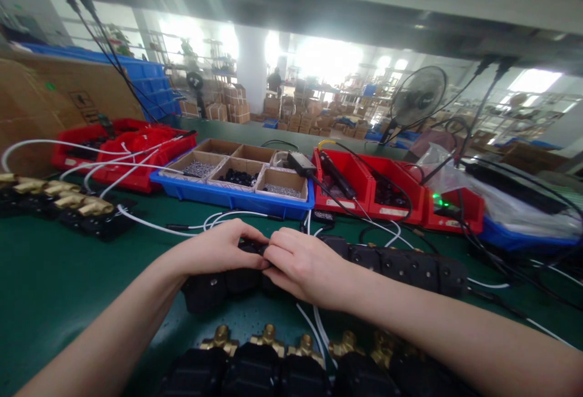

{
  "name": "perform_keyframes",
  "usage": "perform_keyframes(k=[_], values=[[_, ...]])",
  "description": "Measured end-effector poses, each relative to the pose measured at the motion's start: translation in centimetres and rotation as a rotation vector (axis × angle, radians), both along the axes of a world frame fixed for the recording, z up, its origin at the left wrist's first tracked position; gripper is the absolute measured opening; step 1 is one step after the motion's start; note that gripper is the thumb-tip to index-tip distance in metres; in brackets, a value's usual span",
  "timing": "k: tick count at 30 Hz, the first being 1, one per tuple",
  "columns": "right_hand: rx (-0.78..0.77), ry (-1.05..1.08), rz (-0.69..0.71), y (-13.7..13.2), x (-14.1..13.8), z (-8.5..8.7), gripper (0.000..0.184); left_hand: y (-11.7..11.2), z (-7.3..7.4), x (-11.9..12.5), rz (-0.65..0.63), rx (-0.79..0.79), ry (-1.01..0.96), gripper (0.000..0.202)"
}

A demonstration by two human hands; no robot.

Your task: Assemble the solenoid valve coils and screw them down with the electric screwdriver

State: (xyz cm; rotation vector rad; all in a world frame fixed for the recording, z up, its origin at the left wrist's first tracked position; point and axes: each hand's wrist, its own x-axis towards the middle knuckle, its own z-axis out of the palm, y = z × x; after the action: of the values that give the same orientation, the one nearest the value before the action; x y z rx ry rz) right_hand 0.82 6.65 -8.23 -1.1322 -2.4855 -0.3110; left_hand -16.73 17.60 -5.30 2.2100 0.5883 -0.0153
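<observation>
My left hand [223,246] and my right hand [312,266] meet over a row of black plastic housings [204,292] on the green bench. The left thumb and fingers are closed around the top of one black housing. Right beside them, the curled fingers of my right hand are pinched together at the same spot; what lies between them is hidden. More black housings [407,268] with small screws continue the row to the right. In front stands another row of black units [252,368] topped with brass fittings [269,334]. White cables [319,330] run between the two rows.
Behind my hands sits a blue divided tray [237,201] of small parts. Red bins [346,186] stand to its right, one with an electric screwdriver [337,175] across it. Other red bins [122,151] and brass-fitted units [82,203] are at left. Cables cross the bench.
</observation>
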Motion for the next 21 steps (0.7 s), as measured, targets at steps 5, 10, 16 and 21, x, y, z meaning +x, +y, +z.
perform_keyframes(k=[5,10,16,21], values=[[0.015,0.010,-0.038,0.0,-0.3,-0.1,0.011,-0.2,0.0,0.2,0.012,0.014,-0.002,0.026],[0.017,0.001,-0.060,-0.3,-0.9,0.0,0.010,-0.1,-0.2,0.0,0.000,-0.025,-0.020,0.031],[0.123,-0.120,-0.108,-0.1,-1.5,-0.5,0.008,-0.1,-0.2,0.0,0.004,0.011,-0.021,0.030],[0.028,-0.147,-0.117,-0.6,-1.7,0.4,0.013,-0.2,-0.3,0.0,0.013,0.045,-0.010,0.028]])
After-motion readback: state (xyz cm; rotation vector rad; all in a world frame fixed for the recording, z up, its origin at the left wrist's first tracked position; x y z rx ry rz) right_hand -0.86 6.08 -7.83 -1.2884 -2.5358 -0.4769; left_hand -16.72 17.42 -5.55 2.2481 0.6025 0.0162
